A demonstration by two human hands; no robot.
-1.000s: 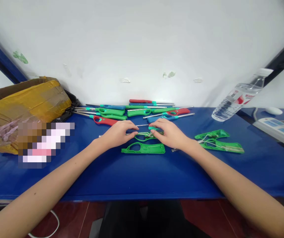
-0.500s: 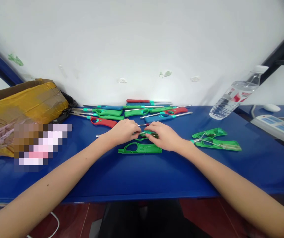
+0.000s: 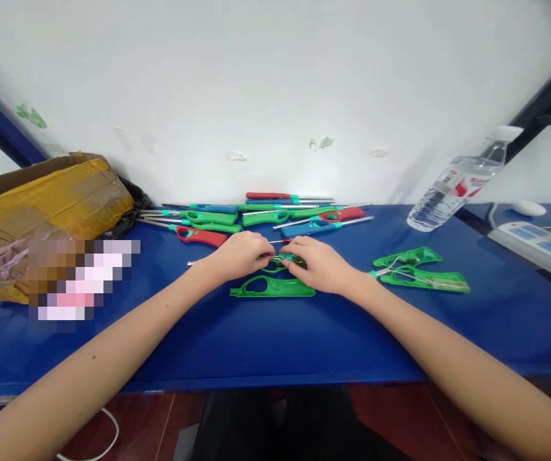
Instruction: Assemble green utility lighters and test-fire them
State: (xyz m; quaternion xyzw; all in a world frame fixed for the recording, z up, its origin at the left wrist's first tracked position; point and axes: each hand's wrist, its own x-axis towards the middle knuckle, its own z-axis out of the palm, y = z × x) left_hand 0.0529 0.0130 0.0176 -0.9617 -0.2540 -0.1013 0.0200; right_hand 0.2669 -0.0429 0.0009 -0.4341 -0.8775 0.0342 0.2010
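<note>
My left hand point(image 3: 245, 255) is closed, thumb and fingers pinched at the left part of an opened green utility lighter point(image 3: 271, 269). Its metal tube tip point(image 3: 191, 263) sticks out left of that wrist. My right hand point(image 3: 321, 264) closes over the lighter's right part, its fingertips near a small turquoise piece. My fingers hide most of the inner parts. Just in front lies a loose green half shell point(image 3: 275, 289), hollow side up. A thin metal shaft with a dark red end point(image 3: 285, 241) shows behind my fingers.
Several red, blue and green lighters point(image 3: 215, 219) lie along the wall. To the right are another opened green lighter point(image 3: 419, 272), a tilted water bottle point(image 3: 458, 182) and a white power strip point(image 3: 544, 246). A taped cardboard box point(image 3: 49, 198) stands left on the blue table point(image 3: 275, 352).
Both hands stay in nearly the same place at the opened lighter. The view shifts very slightly; nothing on the table has visibly moved.
</note>
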